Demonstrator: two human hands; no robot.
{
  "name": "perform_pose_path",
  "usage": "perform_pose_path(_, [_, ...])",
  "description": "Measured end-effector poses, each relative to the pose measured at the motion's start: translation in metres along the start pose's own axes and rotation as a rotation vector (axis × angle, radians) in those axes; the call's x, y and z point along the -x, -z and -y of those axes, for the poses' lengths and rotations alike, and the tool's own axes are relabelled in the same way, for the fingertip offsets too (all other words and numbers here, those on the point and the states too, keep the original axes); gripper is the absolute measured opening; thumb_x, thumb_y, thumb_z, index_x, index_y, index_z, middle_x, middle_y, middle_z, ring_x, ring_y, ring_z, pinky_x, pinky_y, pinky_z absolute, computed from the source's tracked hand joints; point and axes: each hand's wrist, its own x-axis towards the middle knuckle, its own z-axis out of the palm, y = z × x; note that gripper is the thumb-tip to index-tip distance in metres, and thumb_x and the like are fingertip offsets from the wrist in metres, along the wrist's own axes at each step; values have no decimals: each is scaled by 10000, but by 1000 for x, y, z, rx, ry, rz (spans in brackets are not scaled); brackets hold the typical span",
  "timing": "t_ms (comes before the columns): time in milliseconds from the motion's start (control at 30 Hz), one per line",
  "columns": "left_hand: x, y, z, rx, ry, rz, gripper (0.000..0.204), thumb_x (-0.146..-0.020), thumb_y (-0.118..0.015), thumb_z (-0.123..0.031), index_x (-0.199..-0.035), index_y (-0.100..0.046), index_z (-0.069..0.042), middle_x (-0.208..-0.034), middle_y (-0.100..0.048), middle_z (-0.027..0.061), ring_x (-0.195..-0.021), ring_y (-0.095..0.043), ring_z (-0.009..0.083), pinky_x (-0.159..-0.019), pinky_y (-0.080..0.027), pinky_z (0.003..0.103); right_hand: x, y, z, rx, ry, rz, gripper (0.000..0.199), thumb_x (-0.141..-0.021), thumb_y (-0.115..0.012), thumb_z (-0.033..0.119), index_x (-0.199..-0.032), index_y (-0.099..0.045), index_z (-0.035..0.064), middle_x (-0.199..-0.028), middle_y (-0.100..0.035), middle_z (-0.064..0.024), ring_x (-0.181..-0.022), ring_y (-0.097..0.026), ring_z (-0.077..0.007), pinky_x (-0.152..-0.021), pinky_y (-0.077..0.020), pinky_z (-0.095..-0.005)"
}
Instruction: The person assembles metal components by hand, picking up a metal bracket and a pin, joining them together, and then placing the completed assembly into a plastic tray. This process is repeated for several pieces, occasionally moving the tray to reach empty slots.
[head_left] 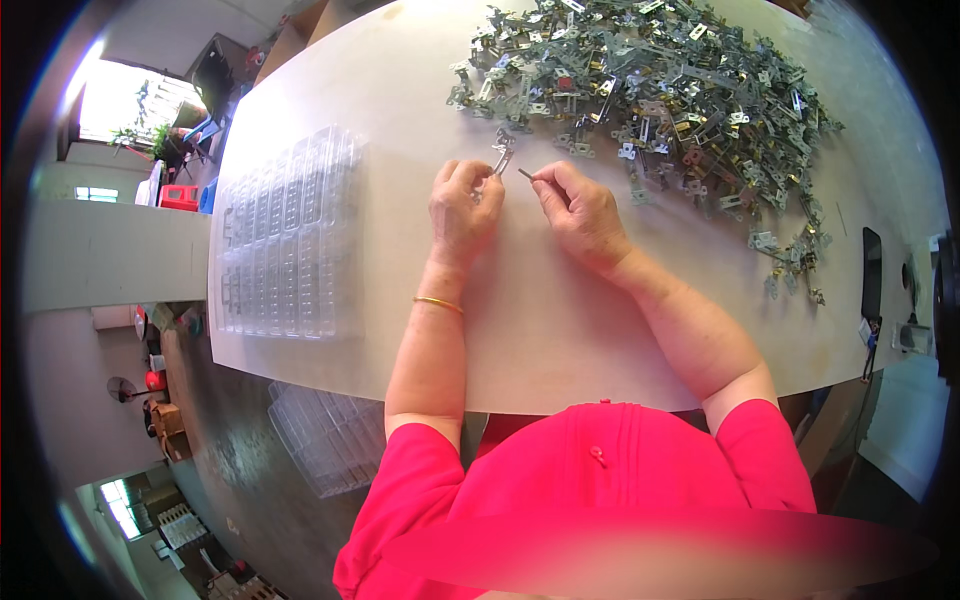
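From afar I see the left hand (463, 208) clamped on a metal bracket (504, 148) — the right hand (582, 212) pinches a thin rod (525, 174) (just beside it), near the metal heap (660, 85).

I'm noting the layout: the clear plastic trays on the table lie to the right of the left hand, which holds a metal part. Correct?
Not quite: the head view shows the clear plastic trays on the table lying left of the left hand, which does hold a metal part.
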Motion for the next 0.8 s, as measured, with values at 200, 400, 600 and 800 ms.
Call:
perform_pose_path(200, [-2,5,4,-116,92,54,145,-867,-639,-142,-848,-685,-5,-743,-571,78,-695,-567,187,-649,-475,330,1,-4,-4,-8,80,5,82,-927,-647,139,-981,-647,78,-812,-691,-123,-726,-682,-284,-647,-519,-379])
perform_pose_path(400, [-2,4,8,-150,70,62,158,-878,-655,-160,-875,-700,-9,-739,-587,84,-676,-568,197,-650,-475,336,1,-3,-2,-9,60,14,87,-928,-646,143,-988,-649,81,-809,-690,-121,-707,-675,-271,-643,-517,-371])
perform_pose_path(600, [-3,1,11,-169,32,30,165,-872,-678,-175,-946,-688,-28,-694,-588,79,-660,-585,211,-632,-476,361,0,-1,-1,5,-3,52,97,-933,-644,155,-994,-651,79,-810,-688,-121,-692,-670,-260,-636,-510,-368])
perform_pose_path(800, [0,-1,18,-205,56,-29,182,-848,-695,-194,-900,-657,-24,-743,-630,110,-702,-615,260,-678,-492,407,-2,-6,-7,44,70,20,98,-940,-637,151,-1006,-654,80,-792,-678,-121,-678,-665,-232,-626,-504,-350])
